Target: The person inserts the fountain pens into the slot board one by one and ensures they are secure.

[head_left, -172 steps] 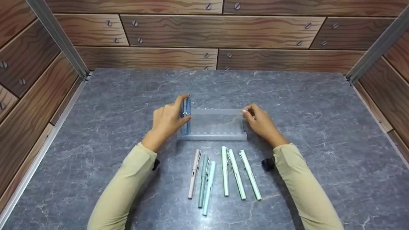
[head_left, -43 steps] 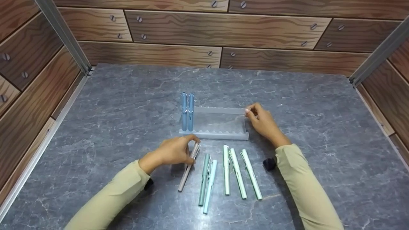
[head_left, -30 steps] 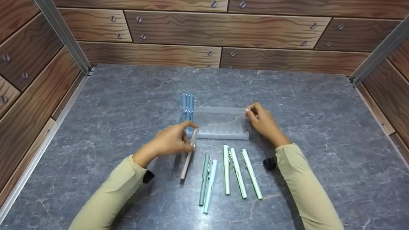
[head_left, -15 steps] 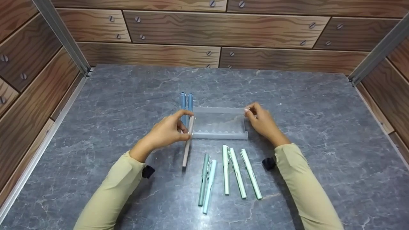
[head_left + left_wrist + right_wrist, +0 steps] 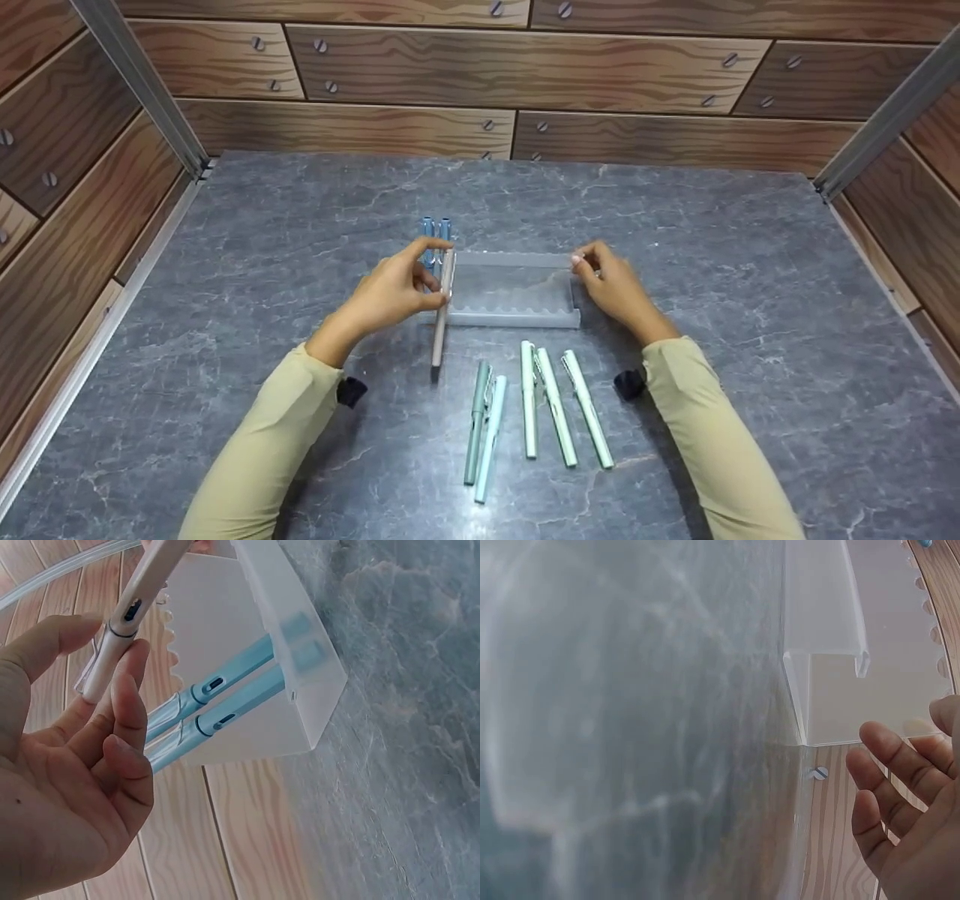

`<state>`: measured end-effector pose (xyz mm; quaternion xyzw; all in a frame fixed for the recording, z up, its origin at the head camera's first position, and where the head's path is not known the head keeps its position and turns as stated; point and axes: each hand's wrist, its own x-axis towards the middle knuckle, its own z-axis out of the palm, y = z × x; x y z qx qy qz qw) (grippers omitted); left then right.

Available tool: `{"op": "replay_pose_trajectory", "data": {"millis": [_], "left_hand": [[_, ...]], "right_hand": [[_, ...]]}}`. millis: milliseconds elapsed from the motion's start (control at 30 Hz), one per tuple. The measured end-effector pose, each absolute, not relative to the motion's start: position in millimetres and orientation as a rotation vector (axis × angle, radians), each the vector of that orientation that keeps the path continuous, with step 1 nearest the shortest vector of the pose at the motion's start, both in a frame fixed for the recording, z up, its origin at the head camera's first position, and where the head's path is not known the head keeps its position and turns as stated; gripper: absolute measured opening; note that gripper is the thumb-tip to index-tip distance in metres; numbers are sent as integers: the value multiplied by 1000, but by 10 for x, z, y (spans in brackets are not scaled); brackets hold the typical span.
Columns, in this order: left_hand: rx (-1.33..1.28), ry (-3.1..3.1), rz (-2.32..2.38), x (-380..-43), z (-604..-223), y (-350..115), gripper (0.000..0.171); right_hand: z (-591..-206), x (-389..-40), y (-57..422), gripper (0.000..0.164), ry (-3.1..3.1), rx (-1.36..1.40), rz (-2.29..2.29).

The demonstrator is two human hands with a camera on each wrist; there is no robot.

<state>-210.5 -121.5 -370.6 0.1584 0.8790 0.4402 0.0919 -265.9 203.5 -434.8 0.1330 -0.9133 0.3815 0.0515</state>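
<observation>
My left hand (image 5: 390,289) pinches a pinkish-grey capped pen (image 5: 439,337) by its cap end, between thumb and fingers. The pen is tilted above the left part of a frosted clear pen rack (image 5: 517,320), its lower end out past the notched front rail. Two blue pens (image 5: 240,697) lie side by side in the rack's leftmost notches, partly hidden by the hand in the head view. At the rack's far right corner, my right hand (image 5: 615,285) holds the edge between thumb and forefinger; its other fingers (image 5: 889,802) curl loosely in the right wrist view.
In front of the rack lie a dark green pen (image 5: 476,427) and a pale aqua pen (image 5: 491,442), close together. Several light green pens (image 5: 556,409) lie to their right. Wood-patterned walls (image 5: 405,67) surround the grey marbled table (image 5: 675,217).
Both blue pens now rest in the rack, released by my left hand. It has picked the pinkish-grey pen off the table and carried it forward to the rack. My right hand stays put.
</observation>
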Motion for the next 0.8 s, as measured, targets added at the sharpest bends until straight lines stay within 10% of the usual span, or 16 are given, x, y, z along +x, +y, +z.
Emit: {"op": "replay_pose_trajectory", "data": {"millis": [800], "left_hand": [[465, 2661, 1466, -2358, -3689, -1107, 67]], "right_hand": [[-4366, -2669, 2031, 20, -2762, 414, 1143]]}}
